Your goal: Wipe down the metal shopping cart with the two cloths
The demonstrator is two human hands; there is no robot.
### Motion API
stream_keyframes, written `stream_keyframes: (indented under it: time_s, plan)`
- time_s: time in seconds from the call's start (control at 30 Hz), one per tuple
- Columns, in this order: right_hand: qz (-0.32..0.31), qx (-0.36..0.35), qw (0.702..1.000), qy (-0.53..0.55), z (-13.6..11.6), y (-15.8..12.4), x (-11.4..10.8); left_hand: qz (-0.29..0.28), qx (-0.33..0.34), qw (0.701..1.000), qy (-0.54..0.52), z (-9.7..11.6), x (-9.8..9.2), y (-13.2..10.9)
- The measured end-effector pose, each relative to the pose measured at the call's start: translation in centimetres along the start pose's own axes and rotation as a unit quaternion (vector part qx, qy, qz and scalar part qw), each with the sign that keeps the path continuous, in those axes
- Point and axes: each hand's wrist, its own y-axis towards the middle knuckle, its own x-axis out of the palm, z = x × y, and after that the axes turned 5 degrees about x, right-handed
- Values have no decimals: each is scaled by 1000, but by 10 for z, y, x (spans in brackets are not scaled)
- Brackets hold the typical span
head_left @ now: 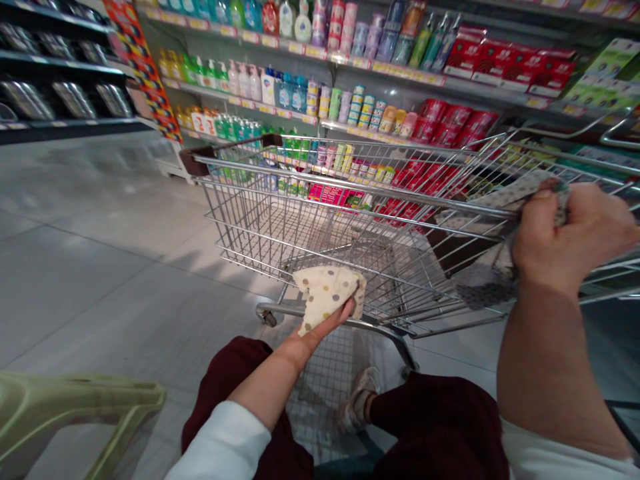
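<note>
A metal shopping cart (280, 230) stands side-on in front of me, its wire basket holding nothing that I can make out at the left end. My left hand (343, 313) is low at the basket's near side, closed on a cream cloth with coloured dots (327, 297); the cloth covers most of the fingers. At the cart's top rail on the right, my right hand (575, 220) makes a fist round a pale grey dotted cloth (515, 193). Part of that cloth lies along the wires inside. A darker grey dotted piece (483, 293) hangs below the wrist.
Shelves of bottles, jars and red boxes (505, 63) run behind the cart. Metal pots (77, 100) fill a rack at the far left. A pale green plastic stool (85, 400) stands at lower left. My legs and a shoe (363, 400) are close below the cart.
</note>
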Motion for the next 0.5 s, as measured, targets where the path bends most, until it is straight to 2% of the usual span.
stream_keyframes:
  time_s: [0.1, 0.2, 0.3, 0.4, 0.5]
  plan:
    - [-3, 3, 1000, 2, 0, 0, -1, -15, -3, 999, 44, 6, -2, 6]
    - [-5, 4, 1000, 0, 2, -1, 1, -44, 29, 998, 36, 9, 0, 11]
    - [3, 12, 1000, -8, 3, -1, 3, -22, 46, 999, -6, 9, 13, 15]
    - [8, 12, 1000, -8, 3, -1, 4, -1, 20, 1000, 5, 4, 28, 15]
    - [5, 6, 1000, -2, 2, -1, 4, 11, -8, 1000, 22, -6, 33, 11]
